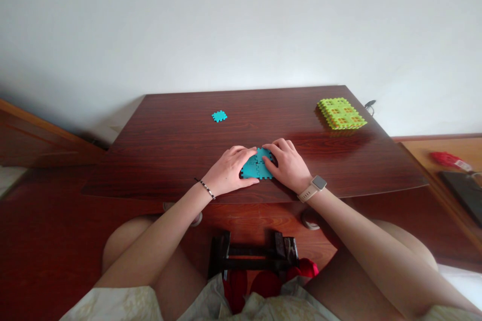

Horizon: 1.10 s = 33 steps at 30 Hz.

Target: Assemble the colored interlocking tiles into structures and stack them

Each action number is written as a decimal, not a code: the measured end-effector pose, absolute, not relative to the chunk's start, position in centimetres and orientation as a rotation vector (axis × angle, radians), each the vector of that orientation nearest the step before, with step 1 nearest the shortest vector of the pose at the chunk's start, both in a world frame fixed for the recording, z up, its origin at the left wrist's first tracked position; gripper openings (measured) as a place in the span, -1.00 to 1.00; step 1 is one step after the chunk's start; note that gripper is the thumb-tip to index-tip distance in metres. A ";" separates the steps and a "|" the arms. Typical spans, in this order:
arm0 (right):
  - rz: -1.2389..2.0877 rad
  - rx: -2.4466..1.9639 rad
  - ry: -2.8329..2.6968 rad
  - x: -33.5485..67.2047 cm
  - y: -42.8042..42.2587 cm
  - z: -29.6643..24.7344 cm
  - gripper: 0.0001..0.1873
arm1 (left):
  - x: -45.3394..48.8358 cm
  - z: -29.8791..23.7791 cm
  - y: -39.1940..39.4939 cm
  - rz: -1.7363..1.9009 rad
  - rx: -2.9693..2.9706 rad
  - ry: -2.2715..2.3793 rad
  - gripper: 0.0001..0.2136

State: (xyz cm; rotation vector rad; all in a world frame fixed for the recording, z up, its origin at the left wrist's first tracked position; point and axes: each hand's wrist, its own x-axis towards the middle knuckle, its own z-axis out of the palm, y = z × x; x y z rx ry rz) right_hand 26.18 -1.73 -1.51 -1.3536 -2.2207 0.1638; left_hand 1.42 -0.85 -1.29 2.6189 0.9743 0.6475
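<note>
Several teal foam puzzle tiles lie joined in a square near the front edge of the table. My left hand curves around the square's left side, with the thumb along its near edge and the fingers at its far edge. From the right, my right hand grips the square, its thumb on top and its fingers at the far right corner. Both hands hide parts of the outer edges. A single teal tile lies apart, farther back on the table.
A stack of yellow-green foam tiles with window-like cutouts sits at the back right of the dark wooden table. Behind the table rises a white wall. On a lower wooden surface at the right lies a red bundle.
</note>
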 end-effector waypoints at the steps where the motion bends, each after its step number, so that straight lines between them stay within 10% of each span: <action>1: 0.161 -1.358 -2.221 26.1 -1.7 -1.5 -0.66 | 1.4 -1.3 -0.9 0.646 2.619 0.973 -0.23; 33: 0.133 -1.342 -2.243 26.0 -1.8 -1.5 -0.66 | 1.5 -1.0 -1.1 0.611 2.665 0.969 -0.28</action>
